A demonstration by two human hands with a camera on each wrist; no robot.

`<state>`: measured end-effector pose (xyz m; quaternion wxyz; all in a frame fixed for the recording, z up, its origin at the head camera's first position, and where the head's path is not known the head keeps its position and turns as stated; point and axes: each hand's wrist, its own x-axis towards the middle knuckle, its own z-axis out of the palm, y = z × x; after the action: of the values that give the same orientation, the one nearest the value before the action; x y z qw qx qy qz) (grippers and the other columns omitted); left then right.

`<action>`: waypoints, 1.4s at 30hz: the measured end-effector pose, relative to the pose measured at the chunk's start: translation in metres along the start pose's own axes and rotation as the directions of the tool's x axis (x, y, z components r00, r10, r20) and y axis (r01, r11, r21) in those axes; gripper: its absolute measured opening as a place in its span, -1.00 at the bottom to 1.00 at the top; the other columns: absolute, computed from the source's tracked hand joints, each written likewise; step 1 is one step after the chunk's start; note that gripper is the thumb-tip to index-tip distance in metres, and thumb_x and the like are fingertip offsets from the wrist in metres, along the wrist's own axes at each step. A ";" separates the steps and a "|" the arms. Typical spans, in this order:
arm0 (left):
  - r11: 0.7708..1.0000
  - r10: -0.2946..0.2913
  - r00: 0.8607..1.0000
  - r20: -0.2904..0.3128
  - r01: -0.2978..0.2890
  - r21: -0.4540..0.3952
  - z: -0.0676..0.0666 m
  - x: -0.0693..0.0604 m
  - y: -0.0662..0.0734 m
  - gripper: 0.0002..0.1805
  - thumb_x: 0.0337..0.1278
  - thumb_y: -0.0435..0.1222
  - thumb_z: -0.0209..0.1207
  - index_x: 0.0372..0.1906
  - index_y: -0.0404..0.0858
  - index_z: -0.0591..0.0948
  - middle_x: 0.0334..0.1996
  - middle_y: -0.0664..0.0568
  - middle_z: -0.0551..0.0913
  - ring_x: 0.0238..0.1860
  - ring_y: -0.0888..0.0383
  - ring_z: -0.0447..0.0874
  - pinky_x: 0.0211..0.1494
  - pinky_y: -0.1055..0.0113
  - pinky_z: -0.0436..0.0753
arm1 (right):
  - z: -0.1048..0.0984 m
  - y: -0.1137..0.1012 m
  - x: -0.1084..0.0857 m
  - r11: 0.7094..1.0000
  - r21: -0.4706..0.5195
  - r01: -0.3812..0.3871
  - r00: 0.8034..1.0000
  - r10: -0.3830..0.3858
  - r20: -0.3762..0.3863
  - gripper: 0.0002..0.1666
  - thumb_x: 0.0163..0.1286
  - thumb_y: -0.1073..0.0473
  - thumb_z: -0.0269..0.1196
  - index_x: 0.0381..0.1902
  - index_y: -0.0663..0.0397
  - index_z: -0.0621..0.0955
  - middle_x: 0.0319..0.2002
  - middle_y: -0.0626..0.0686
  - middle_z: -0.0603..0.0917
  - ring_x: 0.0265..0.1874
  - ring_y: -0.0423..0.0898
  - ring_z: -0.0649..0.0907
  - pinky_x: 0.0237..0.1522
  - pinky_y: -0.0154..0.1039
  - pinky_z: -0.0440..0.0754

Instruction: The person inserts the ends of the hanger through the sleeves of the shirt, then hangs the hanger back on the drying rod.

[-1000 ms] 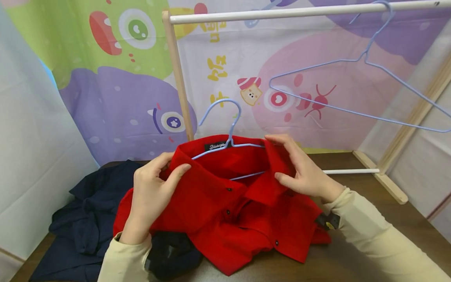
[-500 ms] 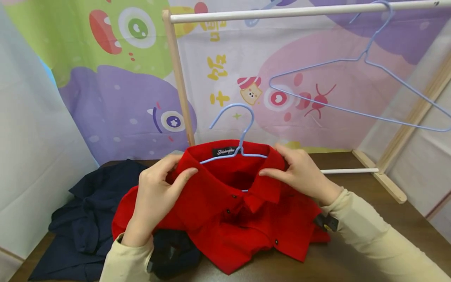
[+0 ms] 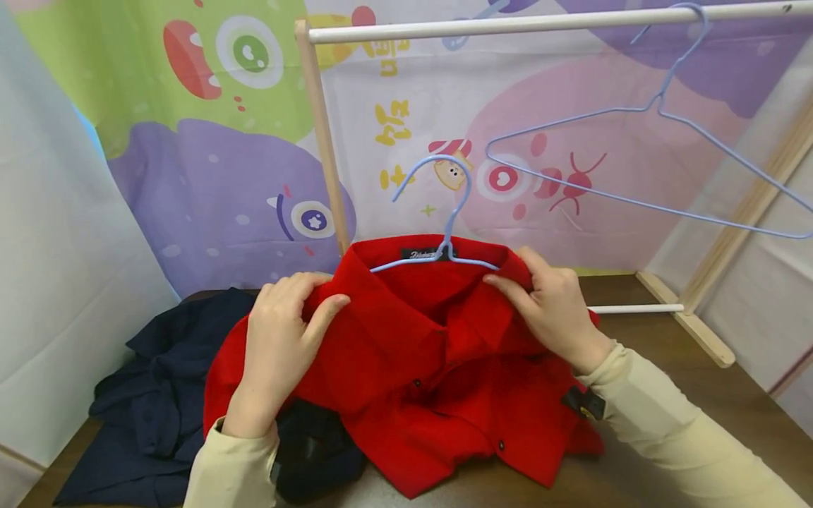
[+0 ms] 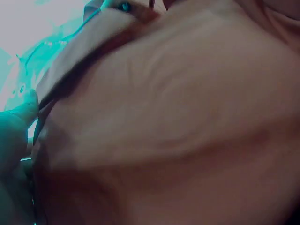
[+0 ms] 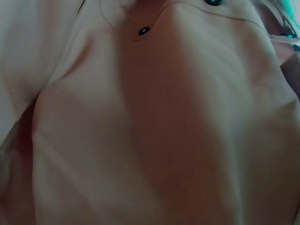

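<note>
red shirt (image 3: pixel 381 353): on desk (image 3: pixel 619 487), six o'clock, hanger (image 3: pixel 447 248) inside; soft, light, i'd guess; hold by collar (image 3: pixel 396 296)
left hand (image 3: pixel 279 339): pinches its nine o'clock shoulder (image 3: pixel 333 346)
right hand (image 3: pixel 559 310): pinches collar, three o'clock

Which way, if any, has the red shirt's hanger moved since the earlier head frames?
Yes: the hanger in the red shirt has shifted right and up, farther from the rack's fixed left post.

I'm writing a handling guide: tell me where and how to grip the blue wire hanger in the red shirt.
Probably best: pinch the blue wire hanger by its stem, from the right. The stem rises bare above the red shirt's collar, and the hook opens left.
</note>
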<state>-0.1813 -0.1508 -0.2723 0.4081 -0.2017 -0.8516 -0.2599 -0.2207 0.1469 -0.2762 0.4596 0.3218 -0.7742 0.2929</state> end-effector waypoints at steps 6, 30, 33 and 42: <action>1.000 -0.010 0.998 -0.063 0.011 0.018 0.002 0.000 -0.007 -0.83 -0.05 -0.21 0.29 -0.44 -0.24 0.59 -0.59 -0.01 0.57 -0.58 0.17 0.38 -0.45 0.32 0.35 | -0.001 0.001 -0.001 0.999 -0.019 -0.034 0.999 0.034 0.002 -0.44 0.17 -0.28 0.13 -0.52 0.14 0.47 -0.78 -0.11 0.31 -0.80 -0.24 0.24 -0.73 -0.39 0.16; 0.991 -0.015 0.981 -0.192 -0.010 -0.131 0.007 0.000 -0.015 -0.85 -0.20 -0.32 0.37 -0.56 -0.26 0.60 -0.63 -0.01 0.57 -0.58 0.20 0.37 -0.47 0.47 0.32 | -0.040 0.044 -0.032 0.997 -0.072 -0.042 0.944 0.063 0.325 -0.43 -0.01 0.09 0.38 0.02 -0.02 0.50 0.01 -0.09 0.52 -0.04 -0.20 0.52 -0.13 -0.36 0.45; 0.987 -0.010 0.981 -0.194 -0.022 -0.159 0.012 0.002 -0.013 -0.85 -0.21 -0.34 0.37 -0.56 -0.26 0.60 -0.61 -0.01 0.59 -0.57 0.20 0.38 -0.45 0.46 0.33 | -0.049 0.051 -0.038 0.998 -0.016 -0.056 0.937 0.058 0.344 -0.45 0.08 0.21 0.33 0.08 -0.01 0.48 -0.01 -0.07 0.54 -0.06 -0.30 0.51 -0.02 -0.54 0.36; 0.973 -0.034 0.986 -0.164 -0.005 -0.230 0.022 0.004 -0.007 -0.88 -0.19 -0.34 0.36 -0.56 -0.22 0.61 -0.60 0.05 0.60 -0.54 0.26 0.41 -0.44 0.49 0.38 | -0.058 0.060 -0.049 0.992 -0.105 0.076 0.969 -0.049 0.242 -0.61 0.34 -0.02 0.08 -0.02 0.08 0.55 -0.22 0.01 0.67 -0.38 -0.15 0.64 -0.18 -0.53 0.46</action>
<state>-0.2007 -0.1423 -0.2828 0.4499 -0.2186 -0.7802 -0.3755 -0.2179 0.2393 -0.3064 0.3897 0.3525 -0.8286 0.1931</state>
